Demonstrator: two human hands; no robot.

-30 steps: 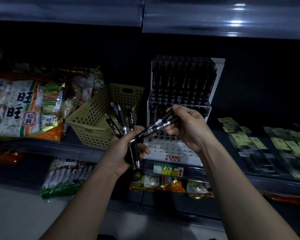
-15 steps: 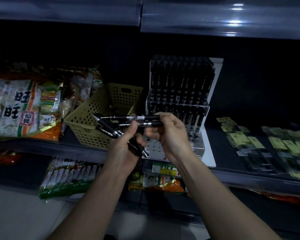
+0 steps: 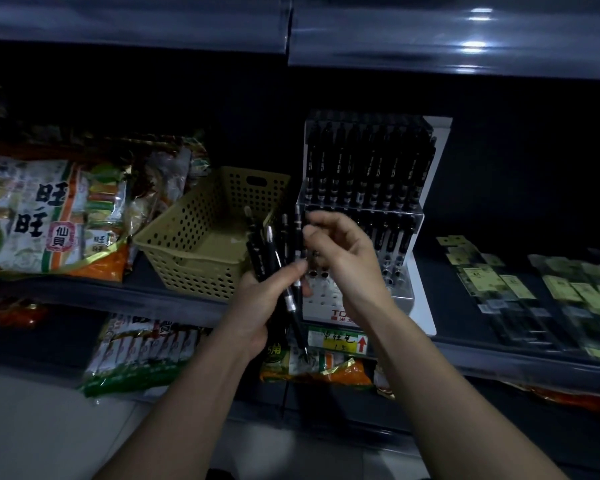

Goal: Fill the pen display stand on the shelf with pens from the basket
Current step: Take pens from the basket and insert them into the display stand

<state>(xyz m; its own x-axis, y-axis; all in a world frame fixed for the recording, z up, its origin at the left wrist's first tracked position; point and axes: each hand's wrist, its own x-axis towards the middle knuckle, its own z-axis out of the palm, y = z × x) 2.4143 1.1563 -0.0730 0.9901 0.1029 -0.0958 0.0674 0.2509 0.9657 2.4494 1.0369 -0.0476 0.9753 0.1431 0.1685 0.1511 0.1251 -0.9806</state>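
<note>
A: Where did the pens sit at this point?

B: A fan of black pens (image 3: 274, 251) stood in the left hand (image 3: 257, 303), its fingers wrapped round the barrels. It was held in front of the pen display stand (image 3: 418, 306) on the shelf (image 3: 84, 292). The yellow basket (image 3: 174, 251) sat just beside the stand, on its left. No pens could be made out inside it.

A: And the right hand?

B: The right hand (image 3: 343, 251) was up at the pen tops, fingers (image 3: 321, 218) curled. Motion blur — could not tell whether they pinched a pen or only touched it.

A: State of the stand?

B: Back tier full. Lower tier filled on the right, front holes on the left bare.

A: Risks noted?

B: One pen (image 3: 297, 306) hung lower than the rest of the bunch, tip past the shelf edge. Judged likely to slip out if the left grip loosened while the right hand drew a neighbour — it would drop toward the floor (image 3: 32, 427). Dim light also made the small holes hard to find. A missed hole could tip a seated pen.
</note>
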